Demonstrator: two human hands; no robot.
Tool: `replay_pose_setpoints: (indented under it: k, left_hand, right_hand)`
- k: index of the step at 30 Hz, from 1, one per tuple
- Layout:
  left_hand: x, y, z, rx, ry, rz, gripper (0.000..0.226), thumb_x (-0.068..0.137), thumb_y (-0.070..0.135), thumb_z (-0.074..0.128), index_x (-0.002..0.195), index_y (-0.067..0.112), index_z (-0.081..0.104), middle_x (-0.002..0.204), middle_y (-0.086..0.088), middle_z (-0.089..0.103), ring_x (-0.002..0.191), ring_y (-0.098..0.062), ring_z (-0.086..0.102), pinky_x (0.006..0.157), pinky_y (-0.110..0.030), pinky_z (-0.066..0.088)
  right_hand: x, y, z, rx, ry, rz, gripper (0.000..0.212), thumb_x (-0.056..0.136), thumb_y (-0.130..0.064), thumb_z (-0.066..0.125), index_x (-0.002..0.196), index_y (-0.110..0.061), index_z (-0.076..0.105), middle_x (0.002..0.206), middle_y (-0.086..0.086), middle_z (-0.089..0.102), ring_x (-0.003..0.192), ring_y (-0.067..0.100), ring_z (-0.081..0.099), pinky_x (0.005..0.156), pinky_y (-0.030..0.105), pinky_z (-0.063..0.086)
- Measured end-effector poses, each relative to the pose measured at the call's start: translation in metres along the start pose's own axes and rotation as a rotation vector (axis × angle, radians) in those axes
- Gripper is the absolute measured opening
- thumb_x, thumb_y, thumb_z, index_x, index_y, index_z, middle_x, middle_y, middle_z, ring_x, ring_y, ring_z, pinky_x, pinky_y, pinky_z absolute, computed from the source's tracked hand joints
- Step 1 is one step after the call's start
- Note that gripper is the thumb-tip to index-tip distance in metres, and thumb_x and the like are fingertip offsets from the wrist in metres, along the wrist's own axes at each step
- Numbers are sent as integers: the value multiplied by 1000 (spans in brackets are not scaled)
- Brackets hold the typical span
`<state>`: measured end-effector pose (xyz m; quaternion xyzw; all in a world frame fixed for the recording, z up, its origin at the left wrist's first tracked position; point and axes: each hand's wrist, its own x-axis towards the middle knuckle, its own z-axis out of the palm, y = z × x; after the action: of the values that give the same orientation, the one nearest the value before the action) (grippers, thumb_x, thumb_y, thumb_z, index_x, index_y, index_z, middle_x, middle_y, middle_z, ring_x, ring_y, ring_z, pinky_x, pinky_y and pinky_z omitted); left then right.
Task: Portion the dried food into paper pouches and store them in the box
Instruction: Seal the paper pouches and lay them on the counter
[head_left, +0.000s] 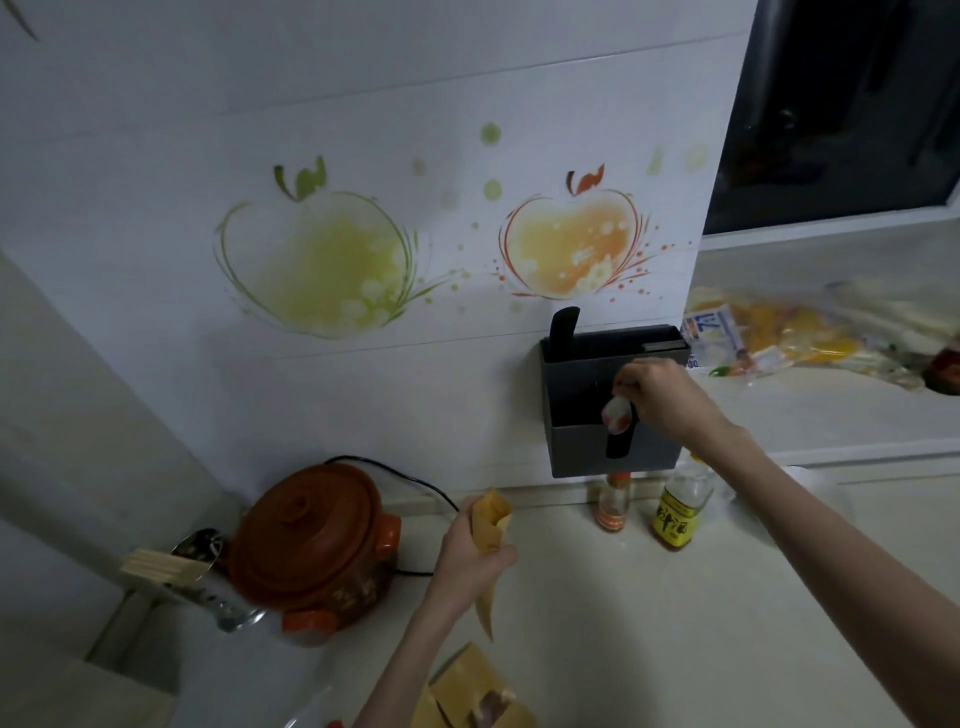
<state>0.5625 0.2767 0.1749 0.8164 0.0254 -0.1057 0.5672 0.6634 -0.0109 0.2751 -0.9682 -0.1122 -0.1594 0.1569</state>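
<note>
Paper pouch gripped in left hand fingers | right hand fingers pinch spoon at box

The bottle below the dark wall box carries a yellow label with black characters, too blurred to read. Right of the box, a packet shows blue marks, unreadable too.

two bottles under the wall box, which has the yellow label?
The taller bottle, the right one of the pair, closest to the right arm. The shorter bottle left of it has a red cap and orange-red band instead.
</note>
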Motion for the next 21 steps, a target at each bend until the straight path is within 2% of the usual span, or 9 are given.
replay_pose_setpoints:
  k: [6,10,12,15,18,21]
  left_hand:
    - [11,7,15,16,-21,61,35,55,24,68,82,42,56,70,10,54,61,-2,53,56,-15,46]
    - [18,13,16,24,-34,107,34,57,22,68,85,35,54,68,12,51,60,-2,50,56,-15,43]
    - [20,16,15,21,-30,114,34,58,19,68,86,33,54,69,12,50,61,-3,50,55,-14,42]
    - [23,22,12,16,-36,113,35,59,20,66,89,33,54,69,12,49,59,1,49,55,-11,43]
    - [24,29,11,11,-60,123,35,62,17,66,93,30,55,71,8,50,60,-1,50,55,-12,43]
    - [24,32,10,12,-64,137,34,64,13,66,93,29,54,73,6,50,63,-4,50,57,-14,43]
  right_hand:
    - [6,1,12,-92,-151,-33,12,89,-19,61,95,-14,70,99,5,68,91,24,63,72,33,49]
    - [8,4,17,-114,-244,-5,12,87,-23,63,94,-16,70,97,5,70,90,24,66,66,26,40]
    - [9,4,17,-120,-270,14,14,87,-24,62,95,-16,70,99,8,69,92,26,66,68,28,43]
    - [12,3,15,-151,-259,43,19,88,-22,58,101,-13,68,103,12,67,95,32,64,74,36,49]
    - [9,2,15,-177,-185,84,21,86,-14,53,106,-8,57,100,16,65,92,38,62,67,38,43]
    - [3,0,20,-188,-126,77,23,86,-11,52,109,-10,48,95,14,65,84,37,61,60,37,37]
